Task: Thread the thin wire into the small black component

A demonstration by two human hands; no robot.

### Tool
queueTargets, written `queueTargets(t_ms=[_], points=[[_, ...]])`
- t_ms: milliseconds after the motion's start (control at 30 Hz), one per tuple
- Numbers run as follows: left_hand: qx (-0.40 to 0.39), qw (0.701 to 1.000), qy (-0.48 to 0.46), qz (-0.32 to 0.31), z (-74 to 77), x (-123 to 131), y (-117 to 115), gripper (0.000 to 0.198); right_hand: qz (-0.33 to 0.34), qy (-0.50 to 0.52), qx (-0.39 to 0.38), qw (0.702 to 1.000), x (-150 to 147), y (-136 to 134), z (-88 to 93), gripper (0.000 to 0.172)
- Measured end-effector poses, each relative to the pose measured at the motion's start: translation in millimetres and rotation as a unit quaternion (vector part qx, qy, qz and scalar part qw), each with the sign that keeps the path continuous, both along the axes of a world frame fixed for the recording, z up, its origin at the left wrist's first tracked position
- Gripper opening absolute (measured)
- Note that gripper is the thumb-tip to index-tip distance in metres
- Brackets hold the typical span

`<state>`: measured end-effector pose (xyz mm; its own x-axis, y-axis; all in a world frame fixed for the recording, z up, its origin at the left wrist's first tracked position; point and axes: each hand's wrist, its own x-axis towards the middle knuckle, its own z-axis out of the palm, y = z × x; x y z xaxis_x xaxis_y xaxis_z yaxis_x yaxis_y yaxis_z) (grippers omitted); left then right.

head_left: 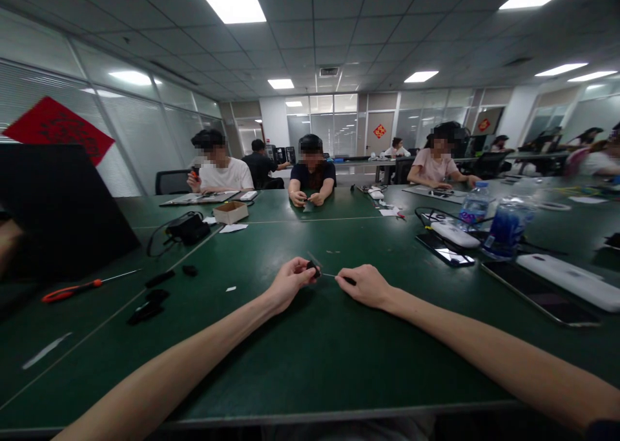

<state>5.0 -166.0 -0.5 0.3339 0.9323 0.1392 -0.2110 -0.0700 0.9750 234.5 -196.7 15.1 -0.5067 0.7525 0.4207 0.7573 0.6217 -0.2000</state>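
Note:
Over the green table, my left hand (292, 283) pinches a small black part (314, 270) between thumb and fingers; its exact kind is too small to make out. My right hand (364, 285) is closed round the dark handle of a small screwdriver (329, 275). Its thin metal shaft points left, with the tip at or close to the black part. Whether the tip touches it, I cannot tell. A thin clear strip (314, 257) shows just beyond my left fingers.
On the left lie an orange screwdriver (82, 288), black pieces (146, 307) and an open cardboard box (231, 212). Phones (540, 292), a white device (571, 279) and water bottles (506, 228) stand on the right. A black panel (62, 208) rises at far left. Several people sit around.

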Motion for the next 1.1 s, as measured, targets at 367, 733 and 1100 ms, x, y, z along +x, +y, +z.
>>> queueTargets(t_ms=[367,733,1100], points=[[-0.016,0.999,-0.031,-0.019,2.5,0.6,-1.5,0.028,-0.013,0.035,0.043,0.998,-2.5,1.7,-3.5,0.03],[-0.035,0.998,0.028,-0.051,10.7,-0.6,-6.6,0.041,-0.01,0.038,0.07,0.997,-0.6,4.2,-0.5,0.027],[-0.005,0.998,0.042,-0.055,16.5,1.3,-10.9,0.043,-0.013,0.008,0.058,0.998,4.1,8.4,0.5,0.029]])
